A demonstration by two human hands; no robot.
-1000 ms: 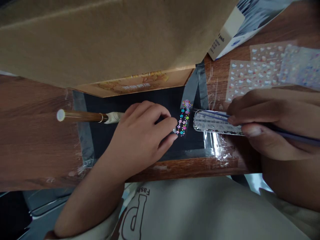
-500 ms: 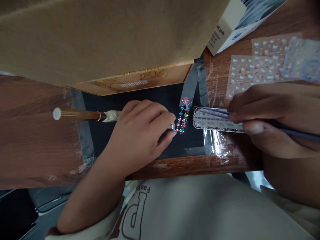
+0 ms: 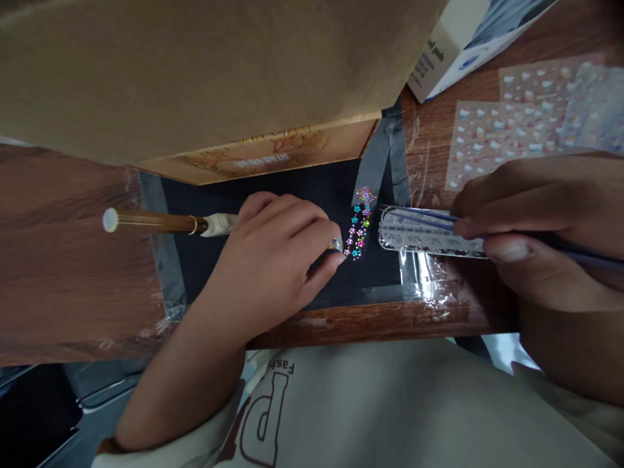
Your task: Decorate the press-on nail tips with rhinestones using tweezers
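Note:
My left hand (image 3: 277, 260) is closed around a pen-like stick with a gold-brown handle (image 3: 151, 222) and a cream, carved-looking collar (image 3: 219, 225). A shiny tip (image 3: 337, 244) shows between thumb and forefinger; the middle is hidden by the hand. Just right of the fingertips, two rows of colourful flower gems (image 3: 358, 227) lie over the black mat (image 3: 341, 286). In my right hand (image 3: 531, 227) are slim bluish tweezers (image 3: 433, 218), pinched between thumb and fingers. Their points lie over the left end of a clear divided case (image 3: 414, 237) of small sparkling pieces.
A large cardboard box (image 3: 219, 78) stands close behind the left hand, over the mat's far side. A white pads box (image 3: 453, 58) is at back right. Sticker sheets (image 3: 502, 130) lie beyond the right hand. The wooden table's front edge (image 3: 341, 322) runs before my body.
The whole view has shifted slightly. My right hand and the tweezers sit a little farther right, the points still over the case. My left hand keeps the same grip on the stick.

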